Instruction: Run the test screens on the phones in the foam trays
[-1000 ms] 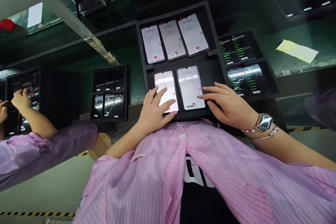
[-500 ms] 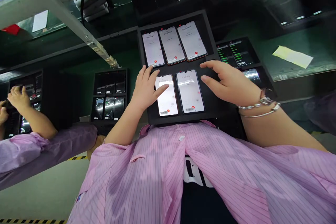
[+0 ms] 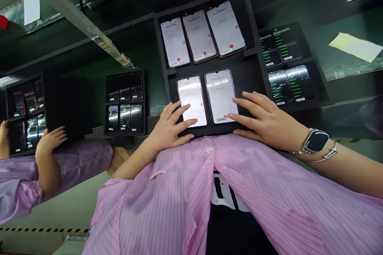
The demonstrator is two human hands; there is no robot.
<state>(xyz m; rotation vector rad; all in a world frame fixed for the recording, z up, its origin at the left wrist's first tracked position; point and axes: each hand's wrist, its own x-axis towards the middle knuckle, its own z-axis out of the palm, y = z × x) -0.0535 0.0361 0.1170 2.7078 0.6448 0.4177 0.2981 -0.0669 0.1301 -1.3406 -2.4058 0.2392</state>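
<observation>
Several smartphones with lit white screens lie in two rows in a black tray point(image 3: 191, 71) right in front of me. My left hand point(image 3: 172, 125) is spread over the lower left side of the near-row left smartphone point(image 3: 194, 95), fingertips on or just above its screen. Fingers apart, my right hand point(image 3: 259, 117) reaches over the bottom right of the near-row right smartphone point(image 3: 221, 91). Whether the fingertips press the glass I cannot tell. Three more smartphones fill the far row, the middle one point(image 3: 200, 36) between two others. Neither hand grasps anything.
Left of me stands another black tray of dark phones point(image 3: 125, 102). To the right, a tray holds phones with green lines point(image 3: 289, 79). A yellowish paper point(image 3: 356, 46) lies beyond it. A metal bar point(image 3: 89, 26) crosses at upper left. A co-worker's hand point(image 3: 50, 141) is at far left.
Both my hands have moved down toward the near-row phones' lower ends, the right hand coming over its phone. The co-worker's hand has moved right and down, away from the phones.
</observation>
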